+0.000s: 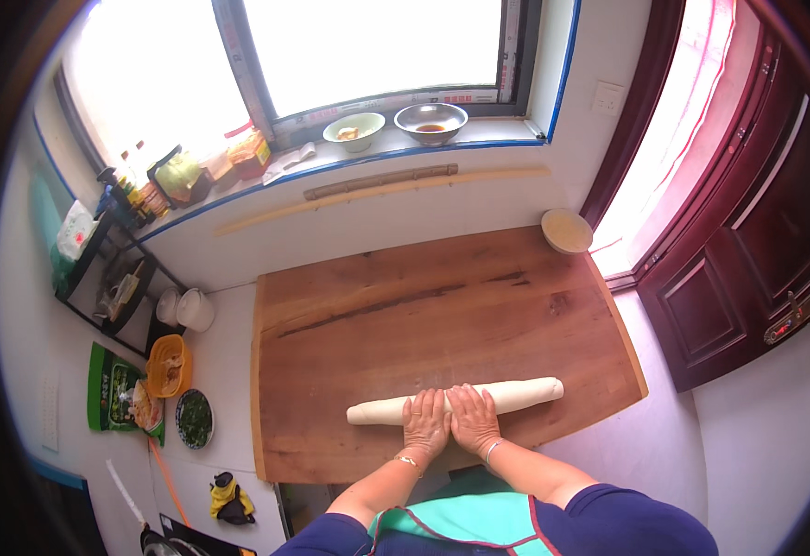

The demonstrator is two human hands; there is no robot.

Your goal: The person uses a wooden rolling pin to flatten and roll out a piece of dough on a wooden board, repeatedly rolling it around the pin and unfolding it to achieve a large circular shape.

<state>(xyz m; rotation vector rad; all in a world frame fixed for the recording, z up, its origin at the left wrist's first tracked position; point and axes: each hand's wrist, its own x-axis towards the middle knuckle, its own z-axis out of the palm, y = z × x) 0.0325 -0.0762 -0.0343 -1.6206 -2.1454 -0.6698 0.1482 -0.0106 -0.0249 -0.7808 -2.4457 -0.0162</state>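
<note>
A long pale roll of dough [527, 394] lies crosswise near the front edge of the wooden board [405, 329]. It tapers a little toward its left end; whether a pin is inside it I cannot tell. My left hand [426, 424] and my right hand [473, 419] rest side by side on the middle of the roll, palms down. Their fingers stretch forward over its top, with the thumbs close together. The part of the roll under my hands is hidden.
A pale bowl [567, 231] sits at the board's far right corner. To the left are a yellow basket [170, 365], a bowl of chopped greens [195, 419] and a green bag [108, 387]. A steel bowl [431, 122] stands on the windowsill. A dark red door [748, 222] is at right.
</note>
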